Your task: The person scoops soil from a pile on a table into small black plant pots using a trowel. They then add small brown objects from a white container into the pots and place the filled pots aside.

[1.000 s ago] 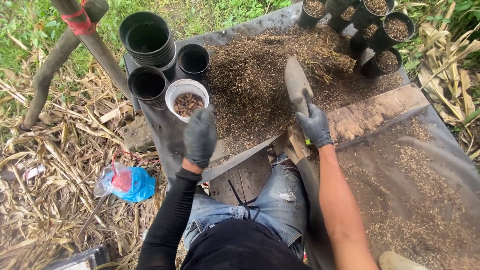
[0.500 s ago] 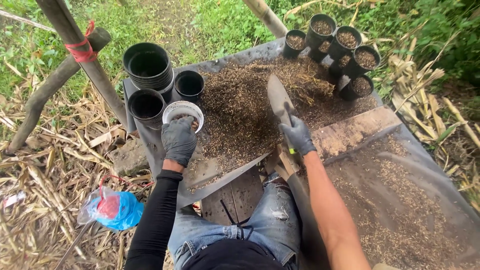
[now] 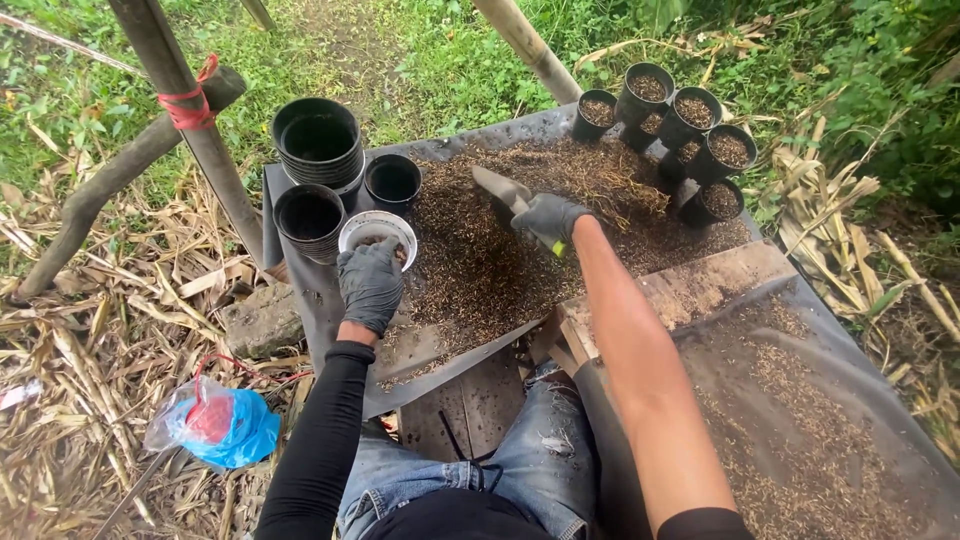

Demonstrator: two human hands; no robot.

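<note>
Landmark = the pile of dark brown potting mix [image 3: 520, 250] on the grey sheet [image 3: 300, 300].

Far left of pile: one blue plastic bag with something red inside [image 3: 215, 425], lying on dry stalks. Two wooden poles [image 3: 170, 110] cross there, tied with red string.

Left edge of pile: three empty black plastic pots/stacks [image 3: 318, 140]; the big one is clearly a nested stack, count inside not readable. Just beside them, one white-rimmed pot [image 3: 372, 232], partly filled with mix.

Left hand [image 3: 370, 285], dark glove, black sleeve: arm reaches forward, fingers curled over the near rim of the white-rimmed pot, gripping it. Glove hides about half the rim.

On top of pile: right hand [image 3: 548, 218], dark glove, bare forearm stretched out. Fingers clenched round the handle of one metal trowel [image 3: 500, 187]. Blade points left, lying low over the mix. Handle almost fully hidden in the fist, only a yellow-green tip shows.

Right of pile, far corner: cluster of small black pots filled with mix [image 3: 690, 120], about seven visible, overlapping, so exact count is unclear.

Near side of pile: wooden board [image 3: 700, 290], person's jeans-clad knees.
</note>
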